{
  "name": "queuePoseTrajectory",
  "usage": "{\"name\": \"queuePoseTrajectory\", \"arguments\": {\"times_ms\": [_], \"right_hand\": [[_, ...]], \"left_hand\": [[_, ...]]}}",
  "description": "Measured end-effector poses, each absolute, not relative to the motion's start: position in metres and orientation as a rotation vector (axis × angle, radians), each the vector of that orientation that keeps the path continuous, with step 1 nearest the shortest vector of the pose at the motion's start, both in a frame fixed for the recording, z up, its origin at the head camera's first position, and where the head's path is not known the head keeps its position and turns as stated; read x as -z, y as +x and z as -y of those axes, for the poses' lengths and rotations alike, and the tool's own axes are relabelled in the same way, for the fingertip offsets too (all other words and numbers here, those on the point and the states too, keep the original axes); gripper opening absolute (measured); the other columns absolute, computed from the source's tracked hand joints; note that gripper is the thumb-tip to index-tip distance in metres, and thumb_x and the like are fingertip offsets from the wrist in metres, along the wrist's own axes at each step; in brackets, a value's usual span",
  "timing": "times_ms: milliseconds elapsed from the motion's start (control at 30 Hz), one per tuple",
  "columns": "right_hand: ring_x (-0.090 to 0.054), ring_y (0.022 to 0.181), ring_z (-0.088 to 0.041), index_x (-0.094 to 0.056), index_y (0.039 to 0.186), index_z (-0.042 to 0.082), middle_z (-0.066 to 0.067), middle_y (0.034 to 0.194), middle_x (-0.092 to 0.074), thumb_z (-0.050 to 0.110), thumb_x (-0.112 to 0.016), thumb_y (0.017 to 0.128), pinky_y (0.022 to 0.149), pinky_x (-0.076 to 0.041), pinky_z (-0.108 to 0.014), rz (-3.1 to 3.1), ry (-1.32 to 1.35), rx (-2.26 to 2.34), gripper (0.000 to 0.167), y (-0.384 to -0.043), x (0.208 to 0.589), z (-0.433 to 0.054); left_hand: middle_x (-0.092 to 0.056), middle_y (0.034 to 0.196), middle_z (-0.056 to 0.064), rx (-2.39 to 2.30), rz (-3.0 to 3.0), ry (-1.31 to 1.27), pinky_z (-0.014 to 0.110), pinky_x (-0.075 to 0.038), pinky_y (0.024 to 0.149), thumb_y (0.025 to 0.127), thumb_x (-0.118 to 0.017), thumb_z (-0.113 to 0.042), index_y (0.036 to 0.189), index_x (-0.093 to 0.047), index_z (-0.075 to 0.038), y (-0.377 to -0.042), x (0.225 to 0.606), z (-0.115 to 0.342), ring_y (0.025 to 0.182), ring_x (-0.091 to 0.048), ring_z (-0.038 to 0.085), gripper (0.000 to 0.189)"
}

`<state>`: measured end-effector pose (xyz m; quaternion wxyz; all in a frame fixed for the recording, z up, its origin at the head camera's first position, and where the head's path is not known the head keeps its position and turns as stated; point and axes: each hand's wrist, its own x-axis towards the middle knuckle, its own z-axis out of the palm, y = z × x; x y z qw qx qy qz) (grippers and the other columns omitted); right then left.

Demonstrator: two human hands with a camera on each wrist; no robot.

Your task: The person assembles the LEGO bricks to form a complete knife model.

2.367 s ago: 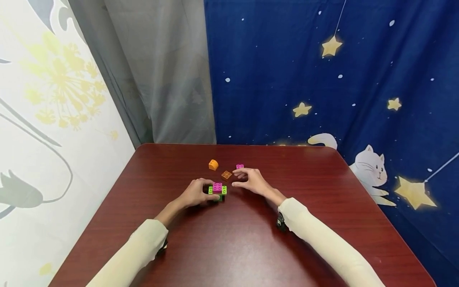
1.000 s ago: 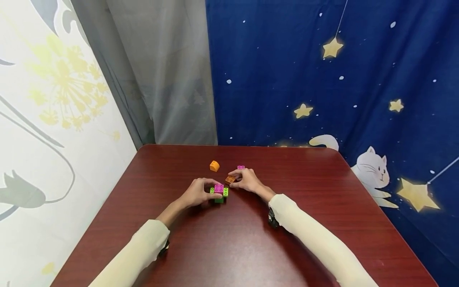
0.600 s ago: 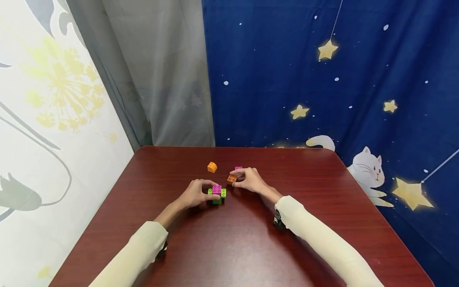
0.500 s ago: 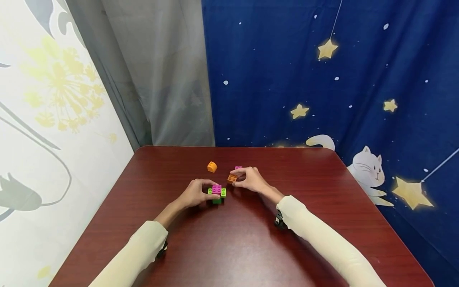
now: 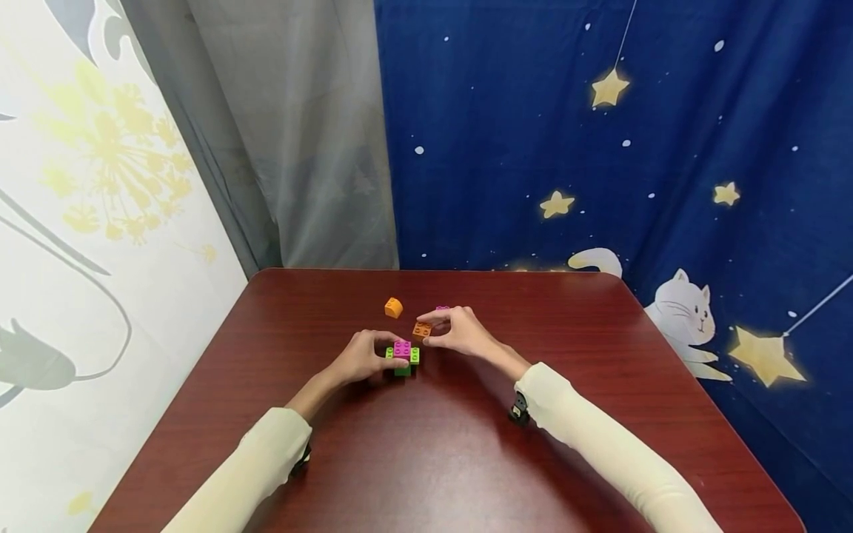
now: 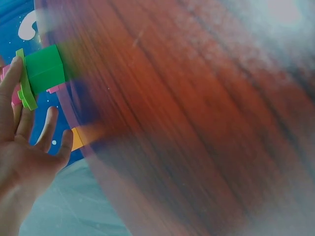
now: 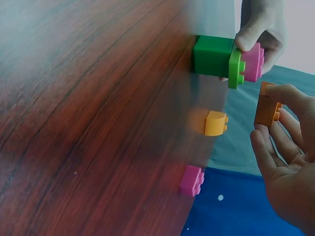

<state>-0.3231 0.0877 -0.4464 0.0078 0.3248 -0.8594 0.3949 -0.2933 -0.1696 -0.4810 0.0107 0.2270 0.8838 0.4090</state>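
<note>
My left hand (image 5: 358, 358) grips a small stack of toy building bricks by its left side. The stack has a dark green block (image 7: 213, 55) at the bottom, a lime green plate (image 6: 25, 81) over it, and a pink brick (image 5: 402, 348) with studs on top. Just beyond and to the right of it, my right hand (image 5: 464, 332) pinches an orange brick (image 7: 267, 104) between thumb and fingers. The right wrist view shows that orange brick raised off the table, at a height near the top of the stack.
A yellow-orange brick with a curved top (image 5: 394, 308) stands farther back on the dark red table (image 5: 426, 459). Behind my right hand is another pink brick (image 7: 191, 180), mostly hidden in the head view. Curtains hang past the table's far edge (image 5: 506, 271).
My right hand has reached in from the right, picked up the orange brick and brought it left toward the stack. The left hand keeps its grip on the stack in about the same place.
</note>
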Motion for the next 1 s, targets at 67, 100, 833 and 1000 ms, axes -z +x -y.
{"name": "queuePoseTrajectory", "arguments": {"times_ms": [67, 100, 833, 1000], "right_hand": [[-0.076, 0.097, -0.016, -0.077, 0.122, 0.010, -0.005, 0.111, -0.078, 0.011, -0.088, 0.084, 0.086, -0.059, -0.029, 2.668, 1.052, -1.241, 0.039, -0.321, 0.444, -0.084], [-0.076, 0.098, -0.017, -0.077, 0.121, 0.009, -0.006, 0.111, -0.078, 0.010, -0.087, 0.084, 0.086, -0.059, -0.031, 2.659, 1.067, -1.245, 0.038, -0.320, 0.443, -0.082], [-0.072, 0.108, -0.030, -0.073, 0.127, 0.003, -0.014, 0.118, -0.075, 0.005, -0.080, 0.091, 0.091, -0.057, -0.054, 2.646, 1.244, -1.368, 0.036, -0.306, 0.448, -0.058], [-0.074, 0.103, -0.028, -0.074, 0.125, 0.005, -0.012, 0.115, -0.076, 0.012, -0.082, 0.091, 0.086, -0.060, -0.049, 2.593, 1.230, -1.394, 0.036, -0.308, 0.456, -0.055]], "left_hand": [[-0.076, 0.096, -0.005, -1.276, -2.755, 0.710, 0.041, -0.056, 0.085, 0.080, -0.092, -0.034, 0.111, -0.079, -0.015, -0.294, 0.481, 0.170, 0.088, -0.066, 0.013, 0.039], [-0.076, 0.096, -0.005, -1.274, -2.754, 0.712, 0.040, -0.056, 0.084, 0.080, -0.092, -0.035, 0.111, -0.079, -0.015, -0.294, 0.481, 0.170, 0.088, -0.066, 0.012, 0.039], [-0.077, 0.103, -0.003, -1.271, -2.725, 0.747, 0.046, -0.056, 0.093, 0.082, -0.091, -0.030, 0.110, -0.077, -0.013, -0.292, 0.478, 0.169, 0.099, -0.069, 0.016, 0.036], [-0.077, 0.104, -0.005, -1.247, -2.744, 0.766, 0.045, -0.056, 0.093, 0.082, -0.091, -0.031, 0.110, -0.078, -0.016, -0.292, 0.478, 0.170, 0.100, -0.069, 0.013, 0.034]]}}
